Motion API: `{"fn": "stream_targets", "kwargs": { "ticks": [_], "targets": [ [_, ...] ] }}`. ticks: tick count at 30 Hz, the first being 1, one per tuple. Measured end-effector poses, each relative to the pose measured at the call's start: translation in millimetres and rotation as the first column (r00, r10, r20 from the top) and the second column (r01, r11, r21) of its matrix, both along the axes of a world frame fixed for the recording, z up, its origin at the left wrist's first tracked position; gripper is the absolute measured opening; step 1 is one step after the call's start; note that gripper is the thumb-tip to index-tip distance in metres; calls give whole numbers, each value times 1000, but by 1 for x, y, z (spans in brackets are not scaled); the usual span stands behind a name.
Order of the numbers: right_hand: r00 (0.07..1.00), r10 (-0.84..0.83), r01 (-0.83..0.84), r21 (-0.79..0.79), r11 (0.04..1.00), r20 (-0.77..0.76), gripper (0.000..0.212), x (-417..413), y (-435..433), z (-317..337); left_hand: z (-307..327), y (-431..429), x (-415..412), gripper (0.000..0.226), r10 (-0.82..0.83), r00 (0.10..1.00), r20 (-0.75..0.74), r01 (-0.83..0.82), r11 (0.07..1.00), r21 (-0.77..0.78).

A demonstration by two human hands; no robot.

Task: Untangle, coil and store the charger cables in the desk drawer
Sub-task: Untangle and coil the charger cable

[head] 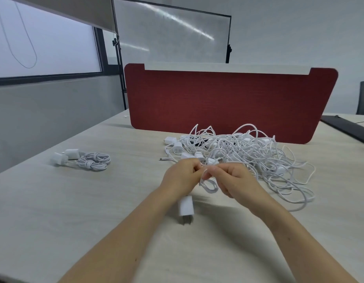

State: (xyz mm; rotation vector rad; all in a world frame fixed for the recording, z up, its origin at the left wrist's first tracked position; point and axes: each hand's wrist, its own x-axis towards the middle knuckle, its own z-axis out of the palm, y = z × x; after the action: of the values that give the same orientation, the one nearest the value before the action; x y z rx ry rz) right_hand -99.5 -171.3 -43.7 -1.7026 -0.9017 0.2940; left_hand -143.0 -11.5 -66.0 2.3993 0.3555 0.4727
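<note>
A big tangle of white charger cables [248,152] with several plug adapters lies on the desk in front of the red divider. My left hand [182,177] and my right hand [233,179] meet above the desk's middle, both pinching a small coil of white cable [208,185] that hangs between them. That cable's white plug adapter [185,209] dangles below my left wrist. Two coiled cables [93,160] with their adapters lie at the left of the desk. No drawer is in view.
The light wood desk [95,211] ends at its left edge beside a grey wall. A red fabric divider [228,103] stands across the back. A dark flat object [346,127] lies on the neighbouring desk at right, with a chair behind it.
</note>
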Motion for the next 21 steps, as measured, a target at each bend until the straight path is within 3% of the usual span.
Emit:
{"fn": "stream_targets", "kwargs": {
  "ticks": [3,6,9,12,14,16,18,21],
  "targets": [
    [996,-75,78,54,996,-46,33,10,-3,0,-5,-5,3,37,-154,982,106,172,968,-184],
    [986,-114,125,91,988,-124,30,18,-1,-4,-2,-18,2,40,-204,944,258,299,860,-413],
    [964,-49,89,140,986,-263,25,20,1,-9,1,-25,-2,42,-159,915,370,332,818,-469],
    [941,-23,63,106,992,-338,17,18,5,-18,-5,-18,-1,40,-57,915,400,256,848,-464],
    [974,-30,29,-5,1000,-223,23,14,8,-24,-9,-10,0,39,43,908,417,159,884,-439],
    [1000,2,0,-176,984,12,30,6,13,-28,-8,-5,-1,39,105,896,432,73,924,-376],
    [971,61,16,-320,947,230,35,-4,19,-31,-6,-1,-3,38,135,904,406,-15,958,-285],
    [885,111,98,-414,905,453,37,-13,24,-28,-4,1,-7,40,158,917,367,-87,975,-203]
  ]
}}
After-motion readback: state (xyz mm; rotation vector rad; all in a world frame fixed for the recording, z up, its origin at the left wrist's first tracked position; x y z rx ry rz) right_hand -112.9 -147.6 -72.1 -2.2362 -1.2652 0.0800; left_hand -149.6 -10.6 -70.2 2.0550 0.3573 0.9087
